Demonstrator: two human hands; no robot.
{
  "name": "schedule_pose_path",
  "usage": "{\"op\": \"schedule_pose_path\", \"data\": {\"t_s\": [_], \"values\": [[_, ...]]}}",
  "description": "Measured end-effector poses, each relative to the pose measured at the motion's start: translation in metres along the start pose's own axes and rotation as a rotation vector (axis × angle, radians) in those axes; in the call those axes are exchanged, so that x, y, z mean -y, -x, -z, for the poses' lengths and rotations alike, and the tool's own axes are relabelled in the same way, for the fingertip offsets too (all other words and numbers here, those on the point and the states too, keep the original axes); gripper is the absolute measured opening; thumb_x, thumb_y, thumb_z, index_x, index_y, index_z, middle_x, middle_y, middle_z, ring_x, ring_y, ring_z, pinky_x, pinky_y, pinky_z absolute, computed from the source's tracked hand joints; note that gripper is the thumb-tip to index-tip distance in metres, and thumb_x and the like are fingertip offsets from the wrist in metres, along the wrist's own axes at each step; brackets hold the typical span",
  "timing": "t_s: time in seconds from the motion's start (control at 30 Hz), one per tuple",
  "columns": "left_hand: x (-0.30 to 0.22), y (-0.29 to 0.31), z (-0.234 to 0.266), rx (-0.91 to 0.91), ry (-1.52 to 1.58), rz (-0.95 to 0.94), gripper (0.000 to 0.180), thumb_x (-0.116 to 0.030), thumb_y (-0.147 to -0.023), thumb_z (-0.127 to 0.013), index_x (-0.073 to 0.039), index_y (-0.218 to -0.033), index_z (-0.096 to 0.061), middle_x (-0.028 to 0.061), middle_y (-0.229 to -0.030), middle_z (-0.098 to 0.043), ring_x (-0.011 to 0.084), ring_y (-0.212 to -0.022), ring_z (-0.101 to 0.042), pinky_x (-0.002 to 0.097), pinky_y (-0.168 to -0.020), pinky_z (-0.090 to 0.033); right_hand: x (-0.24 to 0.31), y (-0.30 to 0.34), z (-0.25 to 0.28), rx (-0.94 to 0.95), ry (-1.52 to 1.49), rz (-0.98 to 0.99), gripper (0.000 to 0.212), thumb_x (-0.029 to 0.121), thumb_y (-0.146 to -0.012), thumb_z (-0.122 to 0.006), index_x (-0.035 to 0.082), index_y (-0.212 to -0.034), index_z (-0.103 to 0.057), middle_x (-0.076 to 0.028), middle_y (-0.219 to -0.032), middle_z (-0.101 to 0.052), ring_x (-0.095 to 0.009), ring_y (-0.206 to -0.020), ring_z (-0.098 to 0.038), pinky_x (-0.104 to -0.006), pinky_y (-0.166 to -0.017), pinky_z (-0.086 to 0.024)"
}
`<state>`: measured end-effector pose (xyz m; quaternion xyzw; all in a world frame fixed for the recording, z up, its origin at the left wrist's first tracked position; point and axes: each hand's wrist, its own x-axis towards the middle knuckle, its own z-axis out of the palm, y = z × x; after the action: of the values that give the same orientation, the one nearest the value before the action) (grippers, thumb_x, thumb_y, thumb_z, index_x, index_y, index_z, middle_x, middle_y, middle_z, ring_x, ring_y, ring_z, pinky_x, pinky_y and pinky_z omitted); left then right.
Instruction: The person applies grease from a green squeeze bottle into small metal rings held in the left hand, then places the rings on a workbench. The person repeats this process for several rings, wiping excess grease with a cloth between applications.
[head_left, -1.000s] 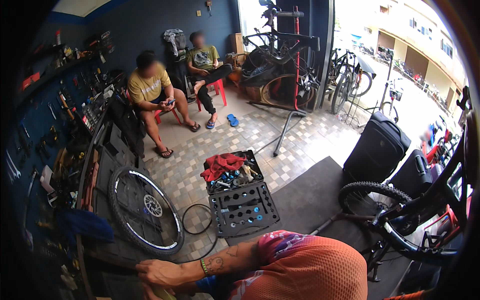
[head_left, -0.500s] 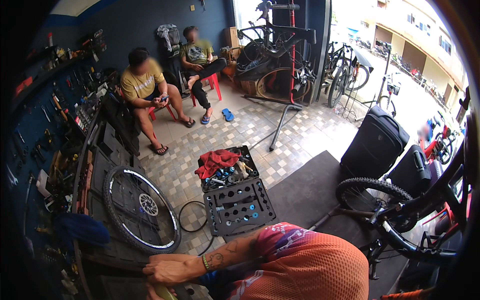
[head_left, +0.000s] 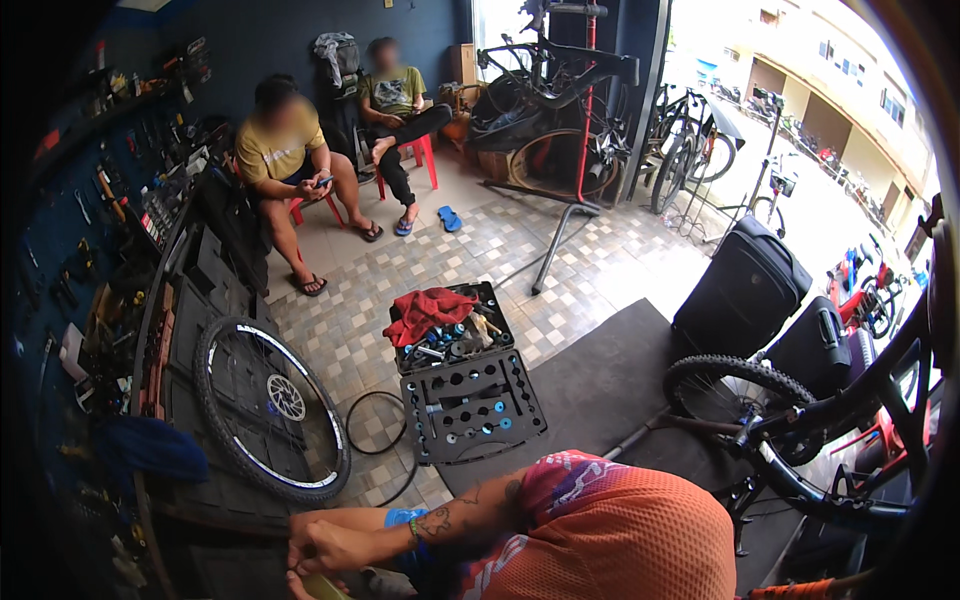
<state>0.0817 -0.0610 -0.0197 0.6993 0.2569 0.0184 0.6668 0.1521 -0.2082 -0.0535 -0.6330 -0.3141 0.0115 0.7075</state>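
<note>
At the bottom left, my right hand point(head_left: 342, 546) has its fingers curled together in a pinch. The tattooed forearm with a green band at the wrist reaches in from the right, out of an orange and purple sleeve. Just under it is a smooth yellow-green object point(head_left: 322, 587), cut off by the lower edge, so its kind does not show. A small part of my left hand point(head_left: 297, 584) is visible beside this object, its fingers closed against it. What the right fingertips hold is hidden. A bicycle wheel point(head_left: 272, 408) with a disc rotor leans close to both hands.
An open black tool case point(head_left: 474, 412) with a red cloth point(head_left: 428, 315) lies on the tiled floor. Two people sit on red stools behind it. A bicycle point(head_left: 800, 440) and black suitcases point(head_left: 742, 288) stand at right. Tools hang on the left wall.
The view has shifted slightly, moving the room a little left and up. My right hand has turned, and its fingers are more pinched. The seated person in yellow has leaned slightly.
</note>
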Motion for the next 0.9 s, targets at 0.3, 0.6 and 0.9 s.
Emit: {"op": "schedule_pose_path", "data": {"t_s": [0.3,0.6,0.9], "values": [[0.015,-0.026,0.013,-0.068,-0.399,-0.138,0.063,-0.060,-0.103,-0.049,-0.002,-0.117,-0.069,0.0167,-0.099,-0.073,0.0237,-0.073,-0.069,0.0312,-0.064,-0.055,0.049,-0.024,0.028,0.191,0.176,-0.187,0.023,0.009,-0.087,-0.059,-0.009,-0.099,-0.066,-0.019,-0.079,-0.069,-0.030,-0.075,-0.070,-0.0368,-0.069,-0.056],[0.012,-0.031,0.012,0.022,-0.120,0.017,0.059,-0.062,-0.101,-0.053,-0.005,-0.101,-0.068,0.0109,-0.081,-0.068,0.0197,-0.060,-0.062,0.0291,-0.053,-0.049,-0.047,-0.020,-0.013,0.247,0.530,0.313,0.018,0.014,-0.091,-0.056,-0.003,-0.096,-0.059,-0.018,-0.108,-0.059,-0.032,-0.108,-0.058,-0.0398,-0.097,-0.047],[0.017,-0.048,0.026,0.050,0.180,0.279,0.056,-0.061,-0.100,-0.055,-0.007,-0.095,-0.066,0.0087,-0.075,-0.065,0.0179,-0.056,-0.059,0.0279,-0.049,-0.046,-0.033,-0.039,-0.008,0.513,0.061,0.126,0.019,0.019,-0.099,-0.046,0.001,-0.094,-0.052,-0.015,-0.101,-0.051,-0.025,-0.105,-0.055,-0.0358,-0.093,-0.045]]}}
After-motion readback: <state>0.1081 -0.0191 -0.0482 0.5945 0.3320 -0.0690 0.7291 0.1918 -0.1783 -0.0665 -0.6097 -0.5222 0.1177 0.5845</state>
